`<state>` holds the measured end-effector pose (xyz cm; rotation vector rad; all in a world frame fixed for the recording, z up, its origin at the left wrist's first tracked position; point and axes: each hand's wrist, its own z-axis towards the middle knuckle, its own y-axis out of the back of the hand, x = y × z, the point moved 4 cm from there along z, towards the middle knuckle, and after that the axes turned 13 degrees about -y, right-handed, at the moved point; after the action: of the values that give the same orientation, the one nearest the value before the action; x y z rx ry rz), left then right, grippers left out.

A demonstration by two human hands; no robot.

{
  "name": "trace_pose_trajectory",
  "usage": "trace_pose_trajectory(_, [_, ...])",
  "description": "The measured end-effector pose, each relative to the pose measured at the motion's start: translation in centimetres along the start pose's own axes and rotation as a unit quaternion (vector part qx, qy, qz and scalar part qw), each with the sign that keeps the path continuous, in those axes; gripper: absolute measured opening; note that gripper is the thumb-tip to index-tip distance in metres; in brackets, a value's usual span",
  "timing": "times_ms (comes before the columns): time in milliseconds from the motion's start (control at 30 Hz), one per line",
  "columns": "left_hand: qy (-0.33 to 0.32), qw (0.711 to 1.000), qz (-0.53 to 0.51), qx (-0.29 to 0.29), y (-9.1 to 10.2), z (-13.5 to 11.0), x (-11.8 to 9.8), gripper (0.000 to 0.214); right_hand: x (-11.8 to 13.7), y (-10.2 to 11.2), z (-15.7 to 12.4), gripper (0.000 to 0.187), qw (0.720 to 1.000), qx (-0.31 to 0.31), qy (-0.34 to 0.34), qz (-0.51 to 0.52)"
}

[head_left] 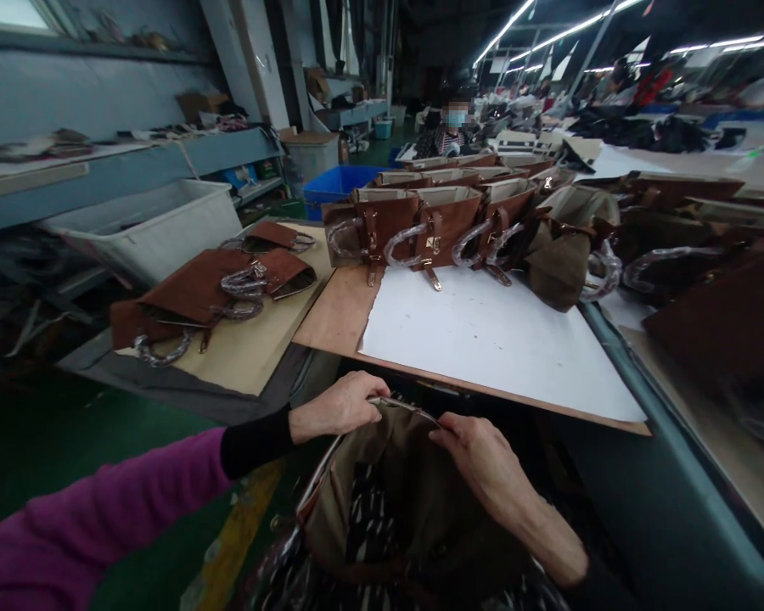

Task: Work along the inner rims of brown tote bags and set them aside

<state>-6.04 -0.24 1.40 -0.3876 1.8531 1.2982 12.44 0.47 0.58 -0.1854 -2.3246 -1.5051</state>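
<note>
A handbag [413, 475] with a tan inside and plastic-wrapped handles is held in front of my body, its mouth spread wide. My left hand [340, 407] pinches the far rim on its left part. Further right on the same rim, my right hand [484, 458] grips the edge between thumb and fingers. Dark cloth with white marks shows at the bag's lower side. The bag's bottom is in shadow and cannot be made out.
White paper [484, 331] covers the board on the table ahead. Brown handbags [446, 221] stand in rows behind it. More brown bags [197, 288] lie on cardboard at left, near a white bin [159, 225] and a blue bin [337, 187]. A masked person [452, 127] is beyond.
</note>
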Motion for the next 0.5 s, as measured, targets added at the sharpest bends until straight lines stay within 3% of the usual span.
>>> trace_pose_trajectory(100, [-0.014, 1.000, -0.007, -0.013, -0.2, 0.2, 0.1, 0.028, 0.1, -0.1, 0.2, 0.014, 1.000, 0.005, 0.007, 0.013])
trace_pose_trajectory(300, [0.007, 0.992, -0.122, -0.011, -1.0, 0.4, 0.9, 0.030, 1.3, -0.2, 1.6, 0.026, 0.995, 0.007, 0.078, 0.063])
trace_pose_trajectory(400, [0.029, 0.981, -0.194, -0.006, -1.2, 0.6, 1.1, 0.029, 1.9, -0.2, 2.3, 0.020, 0.989, 0.048, 0.107, 0.090])
trace_pose_trajectory(500, [0.052, 0.969, -0.242, 0.003, -1.3, 0.7, 1.4, 0.028, 1.7, -0.2, 2.8, 0.020, 0.985, 0.096, 0.089, 0.111])
